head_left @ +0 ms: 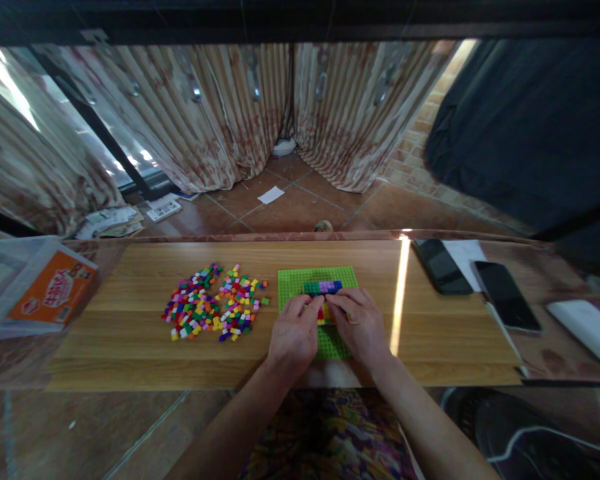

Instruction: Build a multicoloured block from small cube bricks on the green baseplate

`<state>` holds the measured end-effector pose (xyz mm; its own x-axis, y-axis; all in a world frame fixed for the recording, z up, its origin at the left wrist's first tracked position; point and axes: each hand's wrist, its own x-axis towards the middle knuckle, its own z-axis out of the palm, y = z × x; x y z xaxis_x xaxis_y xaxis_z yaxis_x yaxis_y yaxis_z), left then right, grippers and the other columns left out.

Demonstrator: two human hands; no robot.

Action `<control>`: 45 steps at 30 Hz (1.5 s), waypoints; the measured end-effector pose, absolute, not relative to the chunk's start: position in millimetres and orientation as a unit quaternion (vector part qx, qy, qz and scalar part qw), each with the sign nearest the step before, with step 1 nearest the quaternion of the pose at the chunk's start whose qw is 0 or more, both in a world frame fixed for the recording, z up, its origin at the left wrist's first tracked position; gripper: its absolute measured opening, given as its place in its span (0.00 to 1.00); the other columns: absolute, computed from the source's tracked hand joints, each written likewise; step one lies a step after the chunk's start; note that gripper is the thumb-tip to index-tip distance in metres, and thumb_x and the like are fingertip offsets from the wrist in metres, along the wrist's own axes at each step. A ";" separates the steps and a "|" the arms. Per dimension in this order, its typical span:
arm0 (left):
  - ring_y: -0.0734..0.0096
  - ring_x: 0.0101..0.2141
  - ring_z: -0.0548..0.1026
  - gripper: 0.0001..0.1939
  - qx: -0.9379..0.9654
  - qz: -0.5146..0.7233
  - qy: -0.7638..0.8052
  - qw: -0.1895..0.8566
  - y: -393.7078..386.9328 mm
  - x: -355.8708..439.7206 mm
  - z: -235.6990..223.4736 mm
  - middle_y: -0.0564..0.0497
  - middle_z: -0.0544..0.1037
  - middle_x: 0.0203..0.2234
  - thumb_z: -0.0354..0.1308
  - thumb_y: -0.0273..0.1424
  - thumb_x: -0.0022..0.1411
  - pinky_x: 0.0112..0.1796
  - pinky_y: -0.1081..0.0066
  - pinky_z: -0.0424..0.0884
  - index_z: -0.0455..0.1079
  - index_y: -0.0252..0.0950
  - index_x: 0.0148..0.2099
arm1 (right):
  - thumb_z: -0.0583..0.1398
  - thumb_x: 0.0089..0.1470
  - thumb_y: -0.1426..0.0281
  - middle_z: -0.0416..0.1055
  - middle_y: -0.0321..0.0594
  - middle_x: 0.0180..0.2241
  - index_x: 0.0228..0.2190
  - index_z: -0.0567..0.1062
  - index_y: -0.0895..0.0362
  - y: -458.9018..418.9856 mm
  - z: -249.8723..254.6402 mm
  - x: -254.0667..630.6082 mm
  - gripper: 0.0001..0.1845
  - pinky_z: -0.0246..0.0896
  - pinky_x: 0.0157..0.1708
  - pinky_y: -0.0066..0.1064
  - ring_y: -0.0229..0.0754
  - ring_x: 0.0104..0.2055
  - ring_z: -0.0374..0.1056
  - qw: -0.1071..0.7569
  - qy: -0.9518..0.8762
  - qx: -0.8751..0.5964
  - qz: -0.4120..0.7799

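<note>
A green baseplate [293,281] lies on the wooden table [130,333] in front of me. A short row of teal, purple and blue bricks [323,287] is fixed near its far side. Both hands rest on the plate, fingertips meeting over a red and yellow brick cluster [323,314]. My left hand [294,333] has its fingers curled and pinched at that cluster. My right hand [357,325] is likewise curled, pressing on the same spot. What each fingertip grips is mostly hidden. A pile of several small coloured bricks [213,303] lies to the left.
Two dark phones [440,265] [506,295] and a white sheet [464,253] lie at the right of the table, with a white object [585,330] further right. An orange box [55,287] in a clear container sits at far left. Curtains hang beyond the table.
</note>
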<state>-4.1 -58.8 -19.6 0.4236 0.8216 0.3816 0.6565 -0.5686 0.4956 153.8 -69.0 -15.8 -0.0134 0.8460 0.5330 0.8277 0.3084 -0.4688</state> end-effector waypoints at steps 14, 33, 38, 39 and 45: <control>0.60 0.44 0.72 0.21 0.858 0.219 0.460 0.065 -63.5 -0.3 -19.4 0.44 0.72 0.45 0.48 0.21 0.63 0.46 0.62 0.74 0.65 0.35 0.58 | 0.53 0.63 0.70 0.75 0.45 0.39 0.42 0.79 0.55 -74.6 -22.4 156.7 0.15 0.67 0.42 0.39 0.46 0.40 0.67 0.367 -0.729 -0.577 0.023; 0.65 0.47 0.74 0.15 0.732 0.339 0.580 0.110 -113.0 -96.8 -24.2 0.44 0.75 0.45 0.49 0.24 0.65 0.49 0.63 0.74 0.69 0.36 0.52 | 0.52 0.60 0.72 0.71 0.46 0.45 0.45 0.78 0.51 -86.0 -42.9 162.3 0.18 0.67 0.43 0.44 0.48 0.45 0.66 0.375 -0.714 -0.591 -0.017; 0.66 0.43 0.76 0.13 0.681 0.332 0.645 0.099 -123.8 -139.4 -28.5 0.46 0.76 0.42 0.51 0.24 0.64 0.45 0.65 0.75 0.69 0.37 0.50 | 0.52 0.60 0.70 0.72 0.47 0.44 0.42 0.79 0.52 -85.1 -41.4 164.8 0.16 0.67 0.42 0.43 0.49 0.45 0.67 0.378 -0.713 -0.590 -0.016; 0.66 0.42 0.76 0.13 0.672 0.331 0.656 0.095 -124.9 -145.5 -29.7 0.46 0.76 0.41 0.51 0.24 0.64 0.44 0.65 0.75 0.70 0.37 0.50 | 0.53 0.60 0.69 0.73 0.47 0.44 0.42 0.79 0.52 -85.4 -38.9 164.7 0.15 0.67 0.42 0.43 0.49 0.45 0.68 0.376 -0.714 -0.591 -0.020; 0.64 0.43 0.75 0.12 0.657 0.317 0.680 0.076 -123.3 -153.4 -36.6 0.47 0.76 0.42 0.56 0.27 0.62 0.44 0.65 0.74 0.69 0.37 0.49 | 0.57 0.59 0.70 0.75 0.44 0.42 0.44 0.77 0.50 -94.3 -13.8 132.2 0.13 0.65 0.44 0.43 0.49 0.43 0.70 0.401 -0.714 -0.570 -0.061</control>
